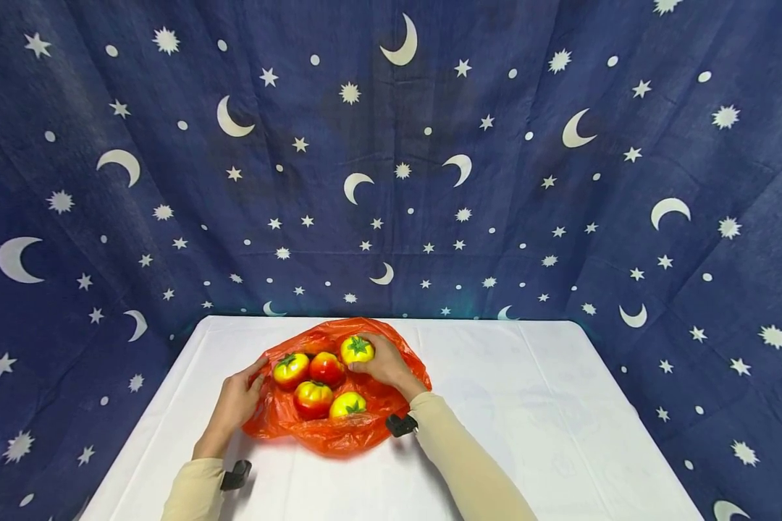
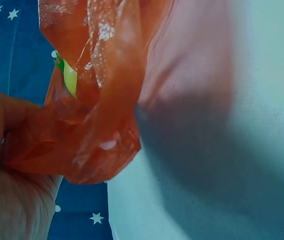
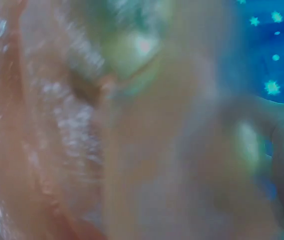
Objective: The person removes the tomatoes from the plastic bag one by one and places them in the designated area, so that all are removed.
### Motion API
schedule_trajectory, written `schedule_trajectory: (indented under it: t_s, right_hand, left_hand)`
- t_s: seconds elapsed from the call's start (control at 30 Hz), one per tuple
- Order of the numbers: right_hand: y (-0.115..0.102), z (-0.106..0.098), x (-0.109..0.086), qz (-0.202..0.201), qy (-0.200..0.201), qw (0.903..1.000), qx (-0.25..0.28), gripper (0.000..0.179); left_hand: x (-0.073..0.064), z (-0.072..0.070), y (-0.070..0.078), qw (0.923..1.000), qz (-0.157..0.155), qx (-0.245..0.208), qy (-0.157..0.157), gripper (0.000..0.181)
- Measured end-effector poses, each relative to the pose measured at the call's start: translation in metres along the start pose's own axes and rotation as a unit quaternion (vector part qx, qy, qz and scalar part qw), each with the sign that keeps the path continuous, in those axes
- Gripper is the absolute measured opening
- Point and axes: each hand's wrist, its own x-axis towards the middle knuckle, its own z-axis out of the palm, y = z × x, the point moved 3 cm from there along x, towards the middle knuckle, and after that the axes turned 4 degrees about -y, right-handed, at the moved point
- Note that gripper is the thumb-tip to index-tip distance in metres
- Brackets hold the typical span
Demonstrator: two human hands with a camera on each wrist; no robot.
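A red plastic bag [image 1: 339, 440] lies spread open on the white table, with several tomatoes in it. Its left edge is pinched by my left hand [image 1: 236, 402]; the left wrist view shows the bunched film of the bag [image 2: 97, 145] between thumb and fingers. Over the bag's right side, my right hand [image 1: 386, 364] grips a yellow tomato [image 1: 356, 349] with a green star-shaped top. Beside it lie a red tomato [image 1: 326, 370], a yellow-red tomato [image 1: 291, 371], another red-and-yellow tomato [image 1: 313, 400] and a yellow tomato [image 1: 348, 405] near the front fold. The right wrist view is blurred.
The white table [image 1: 521, 420] extends to both sides of the bag. Behind it hangs a dark blue cloth [image 1: 430, 239] with moons and stars. Black wrist bands [image 1: 400, 425] sit at both wrists, by the beige sleeves [image 1: 463, 456].
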Motion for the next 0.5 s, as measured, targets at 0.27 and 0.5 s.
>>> schedule_trajectory:
  t_s: [0.27, 0.5]
  right_hand:
    - [-0.015, -0.012, -0.011, -0.028, 0.008, 0.9996, -0.008, 0.067]
    - [-0.031, -0.032, -0.031, -0.043, 0.008, 0.9991, -0.001, 0.072]
  left_hand:
    - [-0.001, 0.000, -0.002, 0.9999, 0.013, -0.002, 0.007, 0.047]
    - [-0.002, 0.002, 0.000, 0.9985, 0.047, -0.004, 0.029, 0.048]
